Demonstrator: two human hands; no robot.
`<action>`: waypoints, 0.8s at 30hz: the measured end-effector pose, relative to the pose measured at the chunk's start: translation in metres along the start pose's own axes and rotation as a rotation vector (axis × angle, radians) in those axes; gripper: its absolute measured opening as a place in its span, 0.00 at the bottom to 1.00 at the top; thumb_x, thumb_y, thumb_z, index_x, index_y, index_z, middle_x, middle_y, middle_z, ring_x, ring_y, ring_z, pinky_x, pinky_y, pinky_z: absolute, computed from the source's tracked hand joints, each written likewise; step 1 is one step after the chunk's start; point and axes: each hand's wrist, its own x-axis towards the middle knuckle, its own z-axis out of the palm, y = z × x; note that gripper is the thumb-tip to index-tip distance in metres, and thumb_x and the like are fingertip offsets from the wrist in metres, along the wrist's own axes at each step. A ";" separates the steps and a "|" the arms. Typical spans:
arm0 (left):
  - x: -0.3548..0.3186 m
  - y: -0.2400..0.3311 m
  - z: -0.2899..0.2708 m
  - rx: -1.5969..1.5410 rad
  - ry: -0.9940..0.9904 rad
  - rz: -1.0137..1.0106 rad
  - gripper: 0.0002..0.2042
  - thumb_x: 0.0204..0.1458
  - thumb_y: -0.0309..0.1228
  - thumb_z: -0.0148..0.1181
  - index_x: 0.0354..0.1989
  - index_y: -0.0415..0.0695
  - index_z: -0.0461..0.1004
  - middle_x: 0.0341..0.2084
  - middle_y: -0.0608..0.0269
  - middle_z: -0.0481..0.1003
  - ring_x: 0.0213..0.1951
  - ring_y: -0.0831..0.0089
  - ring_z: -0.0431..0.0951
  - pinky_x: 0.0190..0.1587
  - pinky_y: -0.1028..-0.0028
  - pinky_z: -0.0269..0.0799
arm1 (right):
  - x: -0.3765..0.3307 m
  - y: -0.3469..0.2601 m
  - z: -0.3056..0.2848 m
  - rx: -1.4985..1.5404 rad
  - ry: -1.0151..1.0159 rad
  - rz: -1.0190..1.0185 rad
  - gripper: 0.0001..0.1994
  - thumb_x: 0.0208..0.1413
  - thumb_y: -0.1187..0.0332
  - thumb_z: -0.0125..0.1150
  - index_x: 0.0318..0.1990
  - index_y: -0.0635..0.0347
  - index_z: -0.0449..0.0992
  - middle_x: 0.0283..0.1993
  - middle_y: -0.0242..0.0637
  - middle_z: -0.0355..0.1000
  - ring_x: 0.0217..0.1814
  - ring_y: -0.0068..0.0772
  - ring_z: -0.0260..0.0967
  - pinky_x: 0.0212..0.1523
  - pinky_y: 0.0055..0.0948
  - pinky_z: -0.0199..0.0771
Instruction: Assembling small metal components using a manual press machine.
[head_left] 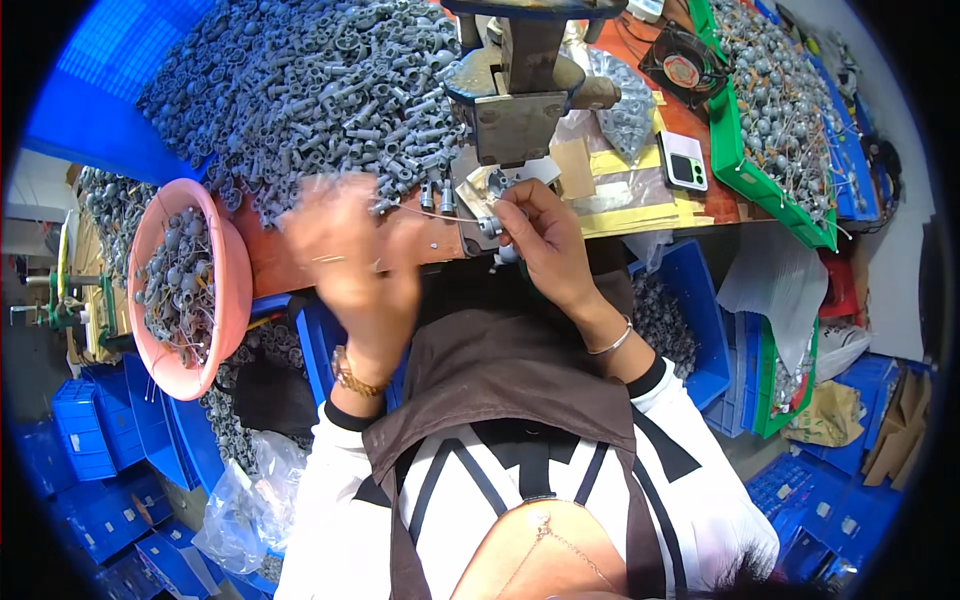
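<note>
My right hand (pixel 545 240) pinches a small grey metal fitting (pixel 489 226) between thumb and fingers, low at the base of a bench press (pixel 520 125). A thin wire (pixel 435 213) runs leftward from this fitting toward my other hand. Smeared by motion, my left hand (pixel 350 255) is over the table's front edge, beside a big heap of loose grey metal fittings (pixel 340 90); its fingers cannot be made out. Two or so upright fittings (pixel 436 194) stand just left of the press base.
At left, a pink basin (pixel 237 290) holds fittings with wires. A green tray (pixel 735 165) of similar parts lies at right, near a black fan (pixel 684 65) and a phone (pixel 684 161). A blue bin (pixel 705 300) with parts sits below the table edge.
</note>
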 end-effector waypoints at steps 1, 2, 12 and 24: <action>0.004 0.012 -0.003 -0.108 -0.202 0.135 0.20 0.42 0.29 0.67 0.46 0.40 0.74 0.41 0.58 0.74 0.52 0.59 0.69 0.60 0.55 0.54 | 0.000 -0.001 -0.001 0.004 -0.022 -0.023 0.06 0.61 0.66 0.52 0.37 0.59 0.67 0.25 0.24 0.66 0.26 0.12 0.61 0.26 0.13 0.60; -0.003 0.016 0.006 -0.260 -0.344 0.151 0.19 0.41 0.31 0.68 0.43 0.42 0.75 0.37 0.62 0.75 0.47 0.62 0.71 0.59 0.57 0.57 | -0.002 -0.003 -0.002 0.004 -0.016 -0.017 0.06 0.61 0.66 0.52 0.37 0.59 0.67 0.25 0.24 0.66 0.26 0.12 0.61 0.26 0.13 0.60; -0.016 0.013 0.057 -0.676 -0.417 -0.467 0.08 0.46 0.23 0.64 0.35 0.37 0.75 0.23 0.62 0.72 0.19 0.80 0.66 0.22 0.79 0.60 | 0.006 0.005 -0.012 -0.236 0.121 0.016 0.11 0.54 0.72 0.60 0.43 0.64 0.70 0.24 0.31 0.74 0.27 0.15 0.69 0.28 0.18 0.65; -0.011 0.001 0.081 -0.697 -0.519 -0.479 0.10 0.43 0.21 0.65 0.37 0.41 0.78 0.22 0.64 0.71 0.18 0.78 0.62 0.22 0.78 0.60 | 0.010 0.020 -0.008 -1.059 0.285 -0.402 0.13 0.50 0.69 0.62 0.43 0.58 0.73 0.20 0.32 0.70 0.23 0.34 0.69 0.33 0.32 0.63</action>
